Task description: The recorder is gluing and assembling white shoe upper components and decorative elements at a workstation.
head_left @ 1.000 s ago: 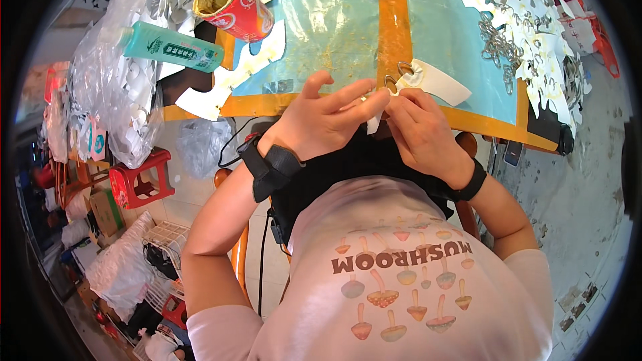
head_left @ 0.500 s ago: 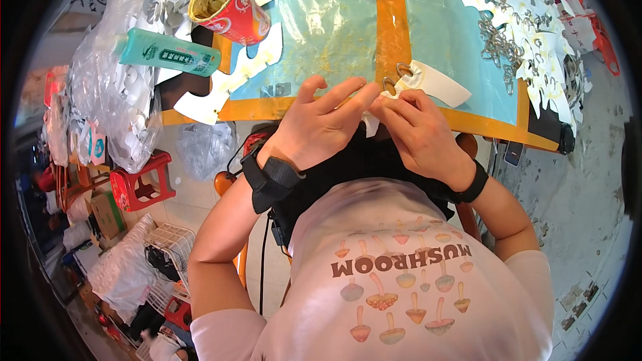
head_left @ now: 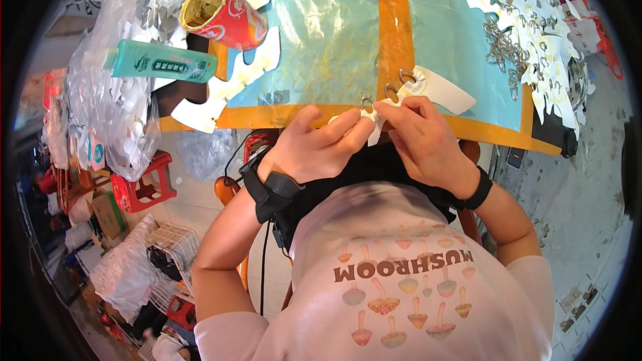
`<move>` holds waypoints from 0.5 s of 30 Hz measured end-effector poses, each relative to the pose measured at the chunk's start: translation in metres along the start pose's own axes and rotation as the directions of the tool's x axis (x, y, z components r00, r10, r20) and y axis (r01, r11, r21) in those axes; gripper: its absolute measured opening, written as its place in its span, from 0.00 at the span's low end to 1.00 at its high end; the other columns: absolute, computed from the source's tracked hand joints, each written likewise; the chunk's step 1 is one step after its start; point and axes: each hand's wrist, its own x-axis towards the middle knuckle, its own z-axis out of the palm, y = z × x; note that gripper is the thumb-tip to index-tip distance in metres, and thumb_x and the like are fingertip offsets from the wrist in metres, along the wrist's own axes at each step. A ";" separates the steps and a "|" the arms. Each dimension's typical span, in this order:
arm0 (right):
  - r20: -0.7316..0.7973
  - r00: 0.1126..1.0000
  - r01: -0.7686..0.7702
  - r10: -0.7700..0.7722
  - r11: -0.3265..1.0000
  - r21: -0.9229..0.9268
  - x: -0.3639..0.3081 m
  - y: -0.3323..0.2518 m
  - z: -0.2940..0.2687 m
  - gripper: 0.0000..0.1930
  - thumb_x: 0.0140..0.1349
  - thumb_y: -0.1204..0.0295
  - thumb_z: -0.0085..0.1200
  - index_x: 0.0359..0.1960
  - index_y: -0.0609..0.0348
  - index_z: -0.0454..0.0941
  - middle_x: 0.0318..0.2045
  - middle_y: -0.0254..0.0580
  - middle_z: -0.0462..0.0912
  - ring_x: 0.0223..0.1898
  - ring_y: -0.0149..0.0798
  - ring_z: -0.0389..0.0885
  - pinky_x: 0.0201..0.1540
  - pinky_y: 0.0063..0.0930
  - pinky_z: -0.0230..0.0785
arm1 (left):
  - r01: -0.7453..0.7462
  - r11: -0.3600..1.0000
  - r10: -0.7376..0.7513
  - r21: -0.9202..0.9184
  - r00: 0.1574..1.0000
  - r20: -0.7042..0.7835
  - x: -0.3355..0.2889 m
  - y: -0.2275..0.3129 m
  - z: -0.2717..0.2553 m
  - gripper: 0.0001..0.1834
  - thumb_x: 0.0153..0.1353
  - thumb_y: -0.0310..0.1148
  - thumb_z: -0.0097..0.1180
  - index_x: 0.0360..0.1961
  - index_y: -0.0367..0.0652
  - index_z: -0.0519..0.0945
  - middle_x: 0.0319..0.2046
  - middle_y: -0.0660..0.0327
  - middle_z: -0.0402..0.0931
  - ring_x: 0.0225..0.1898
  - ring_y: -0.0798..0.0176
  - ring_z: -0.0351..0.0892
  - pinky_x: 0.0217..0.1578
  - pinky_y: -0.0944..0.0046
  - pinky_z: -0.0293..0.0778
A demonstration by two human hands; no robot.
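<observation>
A white cut-out strip [head_left: 447, 91] lies over the near edge of the table, its right end resting on the blue sheet. Metal rings stand along it: one ring [head_left: 406, 76] and another ring [head_left: 391, 91] to the right, and a third ring [head_left: 366, 101] by my left fingertips. My left hand [head_left: 319, 146] is closed on the strip's left part, with the fingers bent over it. Beside it my right hand [head_left: 431, 144] pinches the strip just under the rings. Fingers hide much of the material between the two hands.
A red paper tub [head_left: 239, 23] with yellowish paste and a stick stands at the left, near a green bottle [head_left: 164, 61] lying down. Another white strip [head_left: 204, 115] is beside them. Loose metal rings [head_left: 498, 43] and white pieces [head_left: 545, 60] pile up at the right.
My left hand has come slightly down, and its fingers have bent inward onto the strip. A third ring now shows by its fingertips. My right hand has shifted a little down and right.
</observation>
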 end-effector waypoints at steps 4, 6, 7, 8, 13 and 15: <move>0.009 0.995 0.103 -0.103 0.993 -0.050 0.002 0.001 0.000 0.27 0.47 0.81 0.55 0.54 0.57 0.78 0.48 0.41 0.79 0.39 0.47 0.72 0.45 0.35 0.70 | 0.023 1.000 -0.023 0.000 0.999 -0.045 -0.006 0.002 0.005 0.13 0.50 0.27 0.58 0.40 0.46 0.81 0.49 0.69 0.73 0.51 0.71 0.74 0.43 0.59 0.61; 0.013 0.994 0.109 -0.108 0.991 -0.074 0.001 0.002 0.001 0.26 0.48 0.81 0.55 0.54 0.57 0.79 0.48 0.41 0.79 0.39 0.46 0.72 0.45 0.34 0.70 | 0.086 0.995 -0.089 -0.058 0.995 -0.048 -0.006 0.002 0.007 0.14 0.49 0.25 0.58 0.39 0.44 0.82 0.49 0.67 0.73 0.49 0.70 0.75 0.45 0.58 0.61; 0.020 0.993 0.118 -0.117 0.988 -0.096 0.000 0.002 0.001 0.26 0.48 0.80 0.54 0.53 0.56 0.80 0.47 0.41 0.79 0.39 0.46 0.72 0.45 0.34 0.70 | 0.084 0.995 -0.087 -0.059 0.995 -0.047 -0.006 0.001 0.008 0.14 0.49 0.25 0.58 0.39 0.44 0.82 0.49 0.67 0.73 0.49 0.70 0.75 0.45 0.58 0.61; 0.019 0.993 0.117 -0.116 0.989 -0.094 0.000 0.002 0.002 0.26 0.48 0.80 0.54 0.53 0.56 0.80 0.47 0.41 0.79 0.39 0.46 0.72 0.45 0.34 0.70 | 0.112 0.991 -0.115 -0.077 0.993 -0.033 -0.005 0.001 0.008 0.15 0.48 0.25 0.63 0.39 0.45 0.83 0.48 0.65 0.73 0.49 0.65 0.75 0.47 0.58 0.61; 0.049 0.993 0.111 -0.105 0.983 -0.143 0.000 0.002 0.000 0.26 0.48 0.80 0.53 0.54 0.56 0.80 0.48 0.40 0.79 0.39 0.46 0.72 0.45 0.34 0.70 | 0.355 0.889 -0.325 -0.288 0.934 0.147 0.007 -0.002 -0.016 0.17 0.47 0.26 0.66 0.41 0.46 0.85 0.49 0.58 0.72 0.54 0.53 0.70 0.50 0.56 0.61; 0.049 0.993 0.111 -0.105 0.984 -0.142 0.001 0.001 0.000 0.26 0.48 0.80 0.53 0.54 0.56 0.80 0.48 0.40 0.79 0.40 0.46 0.72 0.45 0.34 0.70 | 0.579 0.715 -0.566 -0.391 0.808 0.162 0.007 0.004 -0.023 0.17 0.46 0.26 0.64 0.41 0.47 0.85 0.51 0.55 0.71 0.57 0.47 0.66 0.53 0.54 0.60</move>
